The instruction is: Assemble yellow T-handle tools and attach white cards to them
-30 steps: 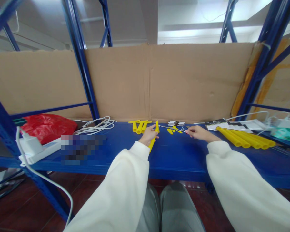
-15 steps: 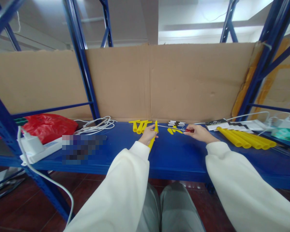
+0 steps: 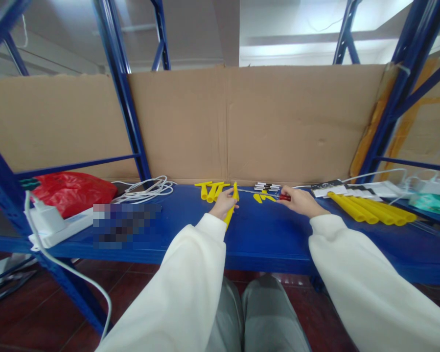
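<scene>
My left hand (image 3: 224, 204) is closed round a yellow tube (image 3: 230, 218), which slants with its upper end away from me. In my right hand (image 3: 296, 201) is a screwdriver (image 3: 285, 197) with a red handle. Its long thin shaft points left and reaches the upper part of the tube; whether the tip touches it is too small to tell. Behind the left hand lie several yellow T-shaped pieces (image 3: 204, 191). Small flat yellow pieces (image 3: 258, 198) rest beneath the shaft, with black-and-white sticks (image 3: 266, 187) just behind them.
Several yellow cones (image 3: 372, 211) lie at the right, near papers (image 3: 374, 189) and a green pack (image 3: 434, 203). White cables (image 3: 150, 189), a red bag (image 3: 76, 191) and a power strip (image 3: 73, 226) are at the left. Cardboard (image 3: 271, 122) stands behind the blue shelf (image 3: 271, 239).
My right hand has shifted very slightly to the left with the screwdriver. My left hand keeps its hold on the yellow tube, and the view has moved a little.
</scene>
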`<state>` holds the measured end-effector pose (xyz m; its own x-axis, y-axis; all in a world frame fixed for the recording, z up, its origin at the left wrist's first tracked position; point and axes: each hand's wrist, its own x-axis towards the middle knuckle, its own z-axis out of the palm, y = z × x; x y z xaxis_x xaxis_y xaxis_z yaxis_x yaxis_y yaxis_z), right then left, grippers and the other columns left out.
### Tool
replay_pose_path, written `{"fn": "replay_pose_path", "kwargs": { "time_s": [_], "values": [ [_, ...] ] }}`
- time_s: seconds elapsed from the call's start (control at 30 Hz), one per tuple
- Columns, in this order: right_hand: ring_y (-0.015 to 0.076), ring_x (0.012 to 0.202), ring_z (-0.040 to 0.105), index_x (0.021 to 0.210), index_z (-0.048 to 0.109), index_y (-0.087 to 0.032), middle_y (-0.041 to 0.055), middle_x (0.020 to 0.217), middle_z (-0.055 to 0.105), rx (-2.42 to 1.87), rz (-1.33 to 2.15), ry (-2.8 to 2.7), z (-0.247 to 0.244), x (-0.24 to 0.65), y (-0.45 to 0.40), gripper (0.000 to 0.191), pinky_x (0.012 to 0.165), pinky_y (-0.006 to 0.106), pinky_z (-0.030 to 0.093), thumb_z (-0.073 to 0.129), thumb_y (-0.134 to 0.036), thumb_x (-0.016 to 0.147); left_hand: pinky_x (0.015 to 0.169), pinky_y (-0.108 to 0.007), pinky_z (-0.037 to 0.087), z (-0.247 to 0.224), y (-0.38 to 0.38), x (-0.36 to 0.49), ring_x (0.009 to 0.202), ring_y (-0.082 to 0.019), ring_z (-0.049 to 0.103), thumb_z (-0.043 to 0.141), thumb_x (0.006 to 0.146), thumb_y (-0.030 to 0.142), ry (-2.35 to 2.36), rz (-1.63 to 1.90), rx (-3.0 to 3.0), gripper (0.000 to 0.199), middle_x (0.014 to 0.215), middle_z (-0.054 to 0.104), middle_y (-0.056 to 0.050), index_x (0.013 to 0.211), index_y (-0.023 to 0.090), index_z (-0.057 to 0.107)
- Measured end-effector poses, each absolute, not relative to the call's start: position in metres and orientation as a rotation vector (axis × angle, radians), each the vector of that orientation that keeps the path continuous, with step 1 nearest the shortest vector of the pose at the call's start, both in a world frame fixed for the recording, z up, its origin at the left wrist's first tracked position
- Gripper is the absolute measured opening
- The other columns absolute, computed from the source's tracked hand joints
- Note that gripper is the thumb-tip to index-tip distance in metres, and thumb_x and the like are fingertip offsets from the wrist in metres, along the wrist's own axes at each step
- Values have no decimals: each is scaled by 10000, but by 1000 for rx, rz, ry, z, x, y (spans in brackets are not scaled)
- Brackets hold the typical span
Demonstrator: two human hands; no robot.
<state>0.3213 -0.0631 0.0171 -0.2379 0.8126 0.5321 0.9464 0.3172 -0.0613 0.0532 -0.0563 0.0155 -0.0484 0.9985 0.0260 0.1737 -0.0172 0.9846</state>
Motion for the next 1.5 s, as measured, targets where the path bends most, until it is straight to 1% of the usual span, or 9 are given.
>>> {"fn": "replay_pose_path", "kwargs": {
  "time_s": [0.23, 0.4, 0.6, 0.77, 0.9, 1.03, 1.17, 1.3, 1.5],
  "values": [
    [259, 866, 707, 957, 714, -263, 81, 945, 776, -1560, -402, -2119, 18, 318, -66, 214, 728, 322, 471, 534, -374, 922, 423, -159, 412, 17, -57, 53, 590, -104, 670, 674, 870, 144, 1383, 1170, 1335, 649, 1075, 704, -99, 1489, 202, 488],
    [243, 758, 691, 945, 655, -267, 60, 855, 758, -1559, -348, -2140, 18, 316, -67, 210, 644, 300, 449, 596, -459, 885, 391, -145, 372, 19, -59, 52, 553, -78, 634, 625, 875, 66, 1390, 1164, 1319, 658, 1057, 697, -84, 1500, 194, 464],
    [216, 717, 670, 890, 611, -257, 39, 776, 726, -1566, -429, -2144, 18, 318, -67, 44, 619, 276, 415, 595, -288, 862, 392, -140, 374, 21, -60, 53, 565, -75, 635, 613, 883, 53, 1388, 1150, 1324, 660, 1087, 690, -92, 1509, 194, 458],
    [234, 828, 704, 904, 683, -235, 75, 890, 769, -1500, -491, -2218, 17, 319, -67, 207, 682, 291, 460, 534, -375, 934, 401, -140, 381, 21, -59, 52, 622, -90, 663, 533, 882, 2, 1420, 1112, 1354, 667, 1142, 685, -102, 1516, 188, 443],
    [245, 902, 721, 964, 708, -234, 92, 1019, 781, -1455, -388, -2253, 15, 318, -66, 287, 748, 310, 499, 454, -368, 979, 403, -140, 386, 21, -58, 52, 658, -110, 688, 575, 890, 42, 1439, 1124, 1353, 635, 1160, 682, -119, 1498, 193, 465],
    [232, 753, 702, 988, 655, -239, 72, 877, 769, -1471, -304, -2226, 14, 318, -64, 204, 641, 291, 474, 577, -411, 912, 408, -141, 394, 19, -56, 51, 679, -122, 704, 612, 883, 71, 1440, 1136, 1362, 651, 1198, 675, -137, 1502, 197, 456],
    [207, 653, 657, 939, 598, -241, 51, 772, 733, -1506, -322, -2203, 13, 319, -65, 109, 584, 272, 416, 590, -338, 891, 409, -134, 394, 19, -56, 50, 664, -115, 699, 631, 896, 104, 1425, 1131, 1374, 634, 1152, 688, -135, 1500, 183, 455],
    [226, 735, 685, 894, 640, -237, 76, 833, 751, -1479, -351, -2241, 12, 321, -64, 123, 641, 287, 449, 572, -338, 912, 410, -138, 402, 19, -56, 50, 656, -112, 694, 620, 895, 92, 1425, 1135, 1373, 630, 1149, 692, -124, 1497, 189, 461],
    [261, 870, 712, 975, 710, -236, 99, 976, 777, -1372, -279, -2240, 8, 324, -56, 209, 741, 323, 504, 554, -364, 922, 419, -148, 416, 17, -52, 49, 696, -136, 707, 620, 879, 98, 1427, 1135, 1376, 650, 1168, 689, -130, 1502, 195, 459]
  ]
}}
